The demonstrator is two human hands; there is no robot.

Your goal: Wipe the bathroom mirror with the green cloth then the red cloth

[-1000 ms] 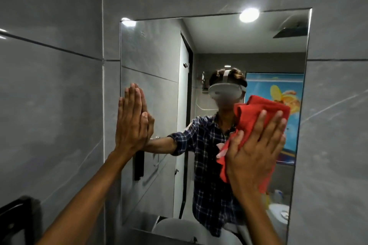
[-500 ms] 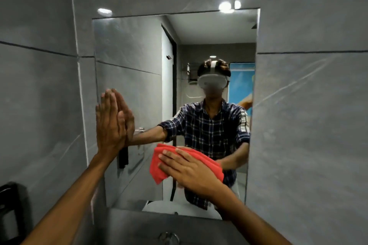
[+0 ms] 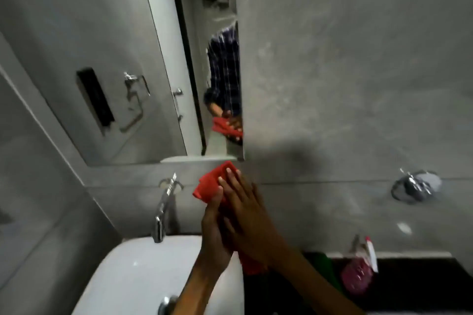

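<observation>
Both hands hold the red cloth (image 3: 213, 184) in front of the grey tiled wall (image 3: 345, 71), just below the lower right corner of the mirror (image 3: 122, 59). The cloth is bunched between the palms, its long axis running from upper left to lower right, with a folded end sticking out above the fingertips and a smaller bit showing under the wrists. The left hand (image 3: 213, 233) curls around it from the left; the right hand (image 3: 245, 215) lies flat over it, fingers extended. Below are the white basin (image 3: 143, 271) and chrome tap (image 3: 163, 207). A green cloth (image 3: 330, 271) lies on the dark table (image 3: 409, 289) beside a pink spray bottle (image 3: 358, 273).
</observation>
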